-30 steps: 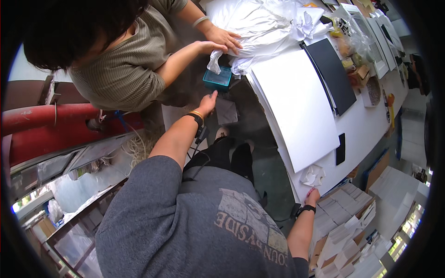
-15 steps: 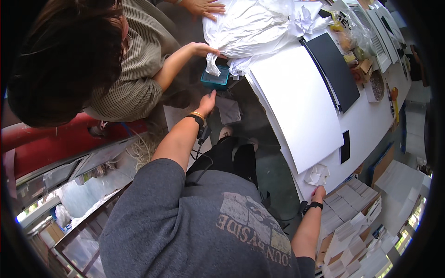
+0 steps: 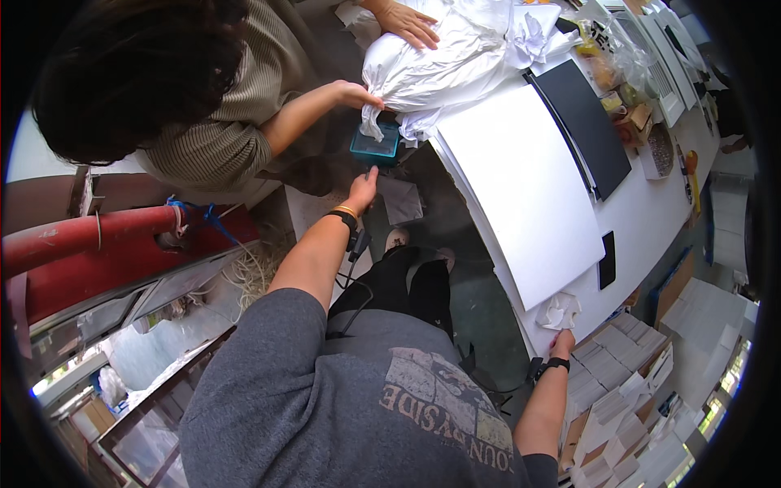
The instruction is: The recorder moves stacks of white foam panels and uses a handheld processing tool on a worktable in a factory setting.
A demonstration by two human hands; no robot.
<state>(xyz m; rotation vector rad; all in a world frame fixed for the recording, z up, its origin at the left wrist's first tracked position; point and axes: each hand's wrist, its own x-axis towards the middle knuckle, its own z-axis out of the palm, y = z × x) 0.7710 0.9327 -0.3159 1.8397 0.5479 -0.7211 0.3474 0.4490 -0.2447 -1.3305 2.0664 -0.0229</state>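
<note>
My left hand reaches out low, just on the near side of a teal box. Its fingers are curled with a fingertip pointing toward the box; whatever they hold is hidden. At the white table's near edge, my right hand is closed beside a crumpled white paper. Whether it pinches the paper, I cannot tell. Across from me, a co-worker grips the gathered end of a large white cloth-like bundle with one hand. The co-worker's other hand lies spread on top of the bundle.
Large white sheets lie stacked on the table, with a black folder and a black phone alongside. Stacks of white paper blocks stand at the right. A red pipe juts in at left. A cable hangs by my left wrist.
The co-worker has leaned back, and their upper hand has slid rightward over the bundle. The bundle's gathered end has moved slightly. My left hand is a little lower; my right has barely shifted.
</note>
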